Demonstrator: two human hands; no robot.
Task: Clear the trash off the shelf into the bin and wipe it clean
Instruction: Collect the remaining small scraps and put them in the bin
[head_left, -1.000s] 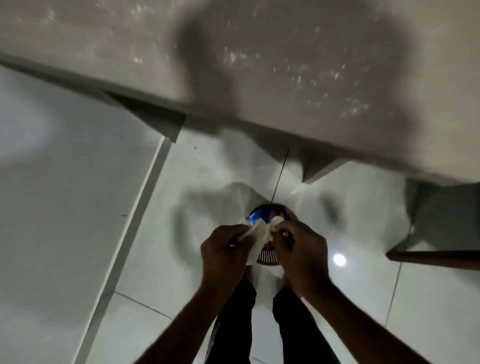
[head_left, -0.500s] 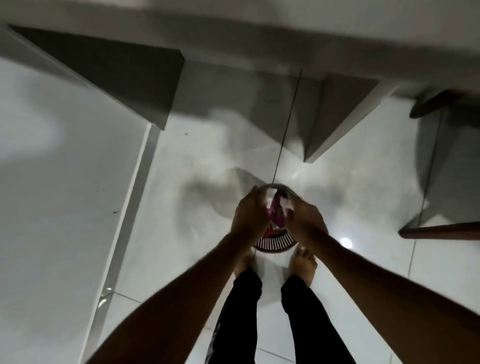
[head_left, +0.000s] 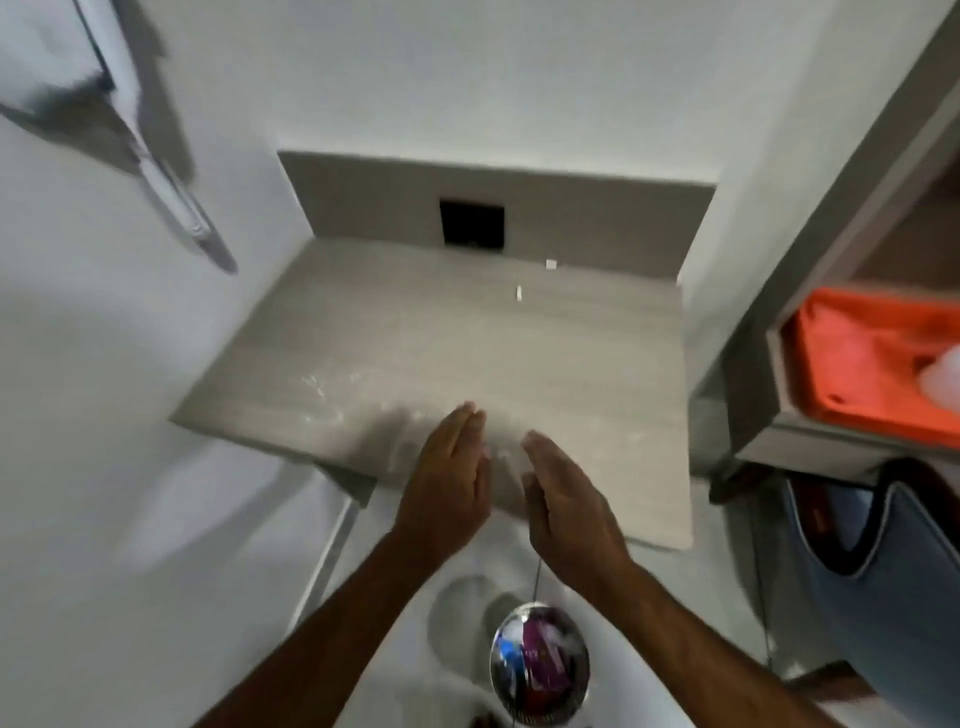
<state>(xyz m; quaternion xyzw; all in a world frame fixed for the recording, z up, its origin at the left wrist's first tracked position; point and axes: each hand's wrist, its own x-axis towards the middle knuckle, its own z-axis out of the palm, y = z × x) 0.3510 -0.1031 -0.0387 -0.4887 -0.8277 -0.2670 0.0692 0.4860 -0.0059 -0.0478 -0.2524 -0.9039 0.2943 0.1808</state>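
A pale grey stone shelf (head_left: 597, 374) fills the alcove ahead. Two small white scraps lie near its back: one scrap (head_left: 518, 292) and another scrap (head_left: 550, 264). White dust streaks (head_left: 324, 387) mark its front left. My left hand (head_left: 449, 483) and my right hand (head_left: 563, 499) hover side by side over the shelf's front edge, fingers straight, palms facing each other, holding nothing. Below them on the floor stands a round metal bin (head_left: 540, 665) with colourful wrappers and white paper inside.
A dark square hole (head_left: 471, 222) sits in the shelf's back panel. At the right a cabinet holds an orange cloth (head_left: 872, 364), with a blue-grey bag (head_left: 883, 571) beneath. White walls close in on the left and behind.
My hands held white paper over the bin, pushed it in, then rose empty to the shelf's front edge. The view tilted up from the floor to the shelf.
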